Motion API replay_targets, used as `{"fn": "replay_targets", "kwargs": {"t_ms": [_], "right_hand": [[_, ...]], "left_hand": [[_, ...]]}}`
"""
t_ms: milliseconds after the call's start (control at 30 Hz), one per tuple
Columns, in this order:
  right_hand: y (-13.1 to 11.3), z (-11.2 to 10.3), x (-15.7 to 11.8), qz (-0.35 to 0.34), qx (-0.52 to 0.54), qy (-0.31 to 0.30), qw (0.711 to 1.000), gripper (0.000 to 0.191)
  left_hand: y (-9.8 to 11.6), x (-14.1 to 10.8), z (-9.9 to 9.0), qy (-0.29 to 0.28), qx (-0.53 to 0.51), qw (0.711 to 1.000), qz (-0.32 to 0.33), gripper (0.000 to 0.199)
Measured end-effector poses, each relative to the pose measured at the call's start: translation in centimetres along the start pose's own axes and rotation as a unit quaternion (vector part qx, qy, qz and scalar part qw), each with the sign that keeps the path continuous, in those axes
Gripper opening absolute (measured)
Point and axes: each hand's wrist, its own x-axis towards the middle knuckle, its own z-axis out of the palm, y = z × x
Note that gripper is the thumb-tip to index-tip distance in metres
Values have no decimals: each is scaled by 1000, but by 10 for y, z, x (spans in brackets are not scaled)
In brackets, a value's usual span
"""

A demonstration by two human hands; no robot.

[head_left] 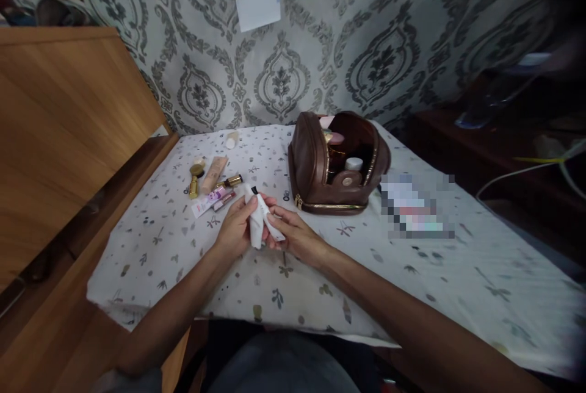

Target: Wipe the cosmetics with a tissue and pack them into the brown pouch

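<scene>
Tube (271,228) gripped in the right hand (295,233) and white wad (256,231) — tissue, perhaps — pinched in the left hand (234,225) meet above the table (233,295), between its near and far edges.

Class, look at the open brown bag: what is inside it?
Inside the brown bag, a round white-topped item and a pinkish item show through the opening. The bag's walls cover the bottom, so anything deeper cannot be seen.

Bare forearms (366,283) convergent, left grip (235,226) and right grip (296,234) close together, fingers (282,214) bent inward.
</scene>
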Motion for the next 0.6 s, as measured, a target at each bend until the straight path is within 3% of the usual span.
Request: {"fn": "replay_targets", "kwargs": {"t_ms": [300,400,600], "right_hand": [[5,6,0,-28,5,-26,999,47],[4,6,-1,-4,33,-38,999,45],[4,1,1,58,96,-42,993,47]], "left_hand": [[3,7,4,115,31,991,64,58],[4,6,4,94,11,994,51,62],[2,-4,7,-12,-1,999,52,65]]}}
